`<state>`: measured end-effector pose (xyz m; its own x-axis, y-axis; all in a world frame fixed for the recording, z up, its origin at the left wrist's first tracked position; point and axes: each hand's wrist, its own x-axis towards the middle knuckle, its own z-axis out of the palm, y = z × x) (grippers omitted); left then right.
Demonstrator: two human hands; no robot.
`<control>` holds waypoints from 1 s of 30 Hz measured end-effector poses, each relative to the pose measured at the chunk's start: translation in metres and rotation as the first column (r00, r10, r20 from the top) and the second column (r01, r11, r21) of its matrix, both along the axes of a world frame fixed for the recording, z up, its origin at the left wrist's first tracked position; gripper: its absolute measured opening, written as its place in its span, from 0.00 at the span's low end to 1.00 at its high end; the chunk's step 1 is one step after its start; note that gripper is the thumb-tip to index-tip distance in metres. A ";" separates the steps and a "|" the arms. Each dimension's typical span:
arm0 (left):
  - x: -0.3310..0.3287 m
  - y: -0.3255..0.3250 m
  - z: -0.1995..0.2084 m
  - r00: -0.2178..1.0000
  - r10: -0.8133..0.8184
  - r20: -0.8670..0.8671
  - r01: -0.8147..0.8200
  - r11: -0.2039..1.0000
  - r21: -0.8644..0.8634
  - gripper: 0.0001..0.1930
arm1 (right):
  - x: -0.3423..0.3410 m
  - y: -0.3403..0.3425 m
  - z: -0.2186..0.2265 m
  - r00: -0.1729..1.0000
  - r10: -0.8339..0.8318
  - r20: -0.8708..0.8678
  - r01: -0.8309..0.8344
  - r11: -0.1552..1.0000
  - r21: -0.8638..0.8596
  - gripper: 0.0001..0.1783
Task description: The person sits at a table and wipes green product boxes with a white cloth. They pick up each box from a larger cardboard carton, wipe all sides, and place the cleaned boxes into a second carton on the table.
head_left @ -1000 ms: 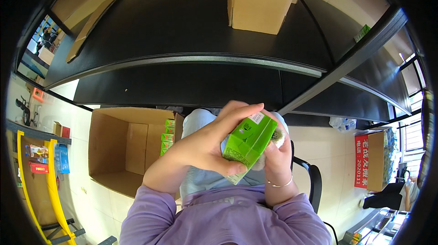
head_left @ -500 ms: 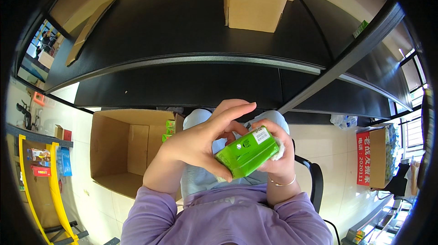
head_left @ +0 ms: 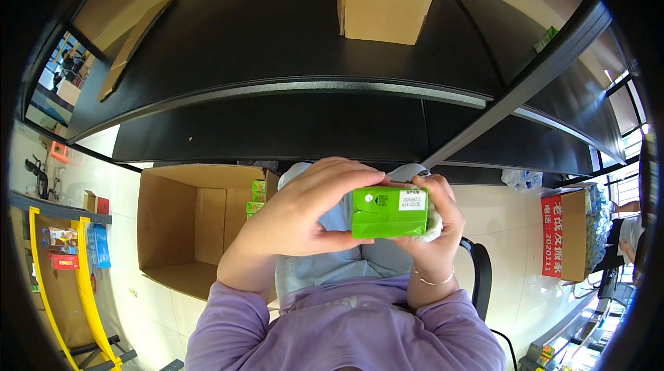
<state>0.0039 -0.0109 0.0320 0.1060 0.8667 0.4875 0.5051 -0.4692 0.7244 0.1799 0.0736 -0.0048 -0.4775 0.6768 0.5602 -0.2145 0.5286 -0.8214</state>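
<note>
A small green carton (head_left: 389, 213) with a white printed label is held between my two hands above my lap. My left hand (head_left: 301, 208) grips its left end, fingers along the far edge and thumb on the near edge. Around the right end curls my right hand (head_left: 444, 233), which also has a bunched white cloth (head_left: 434, 226) pressed against the carton. The palm-side fingers of the right hand are partly hidden behind the carton.
At my left stands an open cardboard box (head_left: 162, 222) with several green cartons (head_left: 256, 198) along its right side. Ahead, a black shelf (head_left: 242, 39) carries another cardboard box (head_left: 384, 15) of green cartons. A slanting metal post (head_left: 512, 101) crosses at right; a chair arm (head_left: 479, 277) is beside me.
The green carton has turned from tilted to nearly level and moved slightly right and up. My left-hand fingers have come down onto its far edge. At far right, a person has come further into view.
</note>
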 end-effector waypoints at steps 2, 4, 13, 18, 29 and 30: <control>0.000 -0.002 0.000 0.999 0.046 0.000 -0.046 0.999 -0.021 0.32 | -0.001 -0.001 0.001 1.000 0.005 0.026 -0.004 0.999 -0.039 0.33; -0.001 -0.001 0.002 0.999 0.047 0.011 -0.046 0.997 -0.059 0.32 | 0.000 0.001 0.000 0.998 0.043 0.036 -0.041 0.997 -0.067 0.34; -0.012 -0.002 -0.005 0.987 0.067 0.146 -0.055 0.995 -0.089 0.29 | 0.002 0.005 0.004 0.990 0.139 0.008 -0.137 0.985 -0.101 0.35; -0.009 -0.001 -0.006 0.985 0.077 0.154 -0.065 0.994 -0.084 0.29 | 0.002 0.010 0.002 0.989 0.143 0.037 -0.142 0.990 -0.025 0.33; -0.007 0.002 -0.007 0.990 0.072 0.121 -0.065 0.996 -0.058 0.31 | 0.001 0.010 0.004 0.986 0.163 0.029 -0.162 0.986 -0.050 0.30; -0.007 0.002 -0.007 0.991 0.069 0.117 -0.062 0.996 -0.056 0.31 | 0.001 0.010 0.004 0.987 0.160 0.031 -0.158 0.986 -0.050 0.30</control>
<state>-0.0036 -0.0086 0.0255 -0.0076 0.8943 0.4475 0.4427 -0.3983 0.8034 0.1810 0.0839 -0.0010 -0.6002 0.6161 0.5101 -0.2633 0.4501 -0.8533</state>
